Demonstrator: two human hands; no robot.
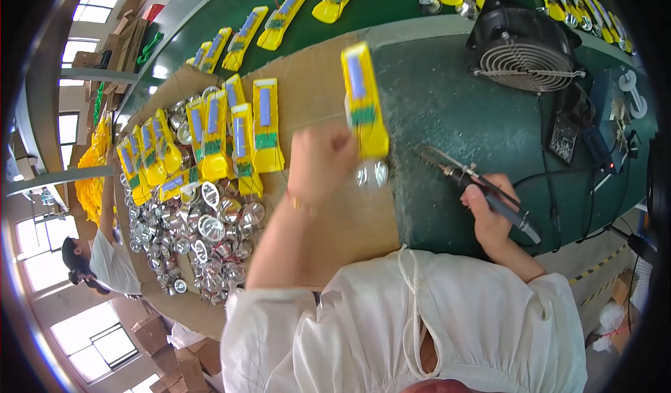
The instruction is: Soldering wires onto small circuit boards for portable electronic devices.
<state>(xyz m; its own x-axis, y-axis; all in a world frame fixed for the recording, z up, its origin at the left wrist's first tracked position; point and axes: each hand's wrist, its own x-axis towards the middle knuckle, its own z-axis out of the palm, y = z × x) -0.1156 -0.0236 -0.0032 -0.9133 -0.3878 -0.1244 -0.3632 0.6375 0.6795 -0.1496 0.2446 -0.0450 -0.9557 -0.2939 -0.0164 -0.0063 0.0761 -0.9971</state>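
My left hand (323, 156), blurred by motion, is closed at the left edge of a yellow flashlight casing (377, 133). A blue battery (357, 77) and a green circuit board (363, 116) sit in that casing. Just below its lower end are shiny reflectors (371, 174); whether wires join them to it cannot be made out. My right hand (489, 208) grips the dark handle of a soldering iron (482, 187). The iron's metal tip points up and left over the green mat, apart from the casing.
Left, cardboard (307, 99) bears a heap of silver reflectors (210, 229) and several more yellow casings (267, 127). More casings (284, 19) line the far green surface. A black fan (524, 54) and a soldering station (608, 131) stand right. Another person (108, 263) is far left.
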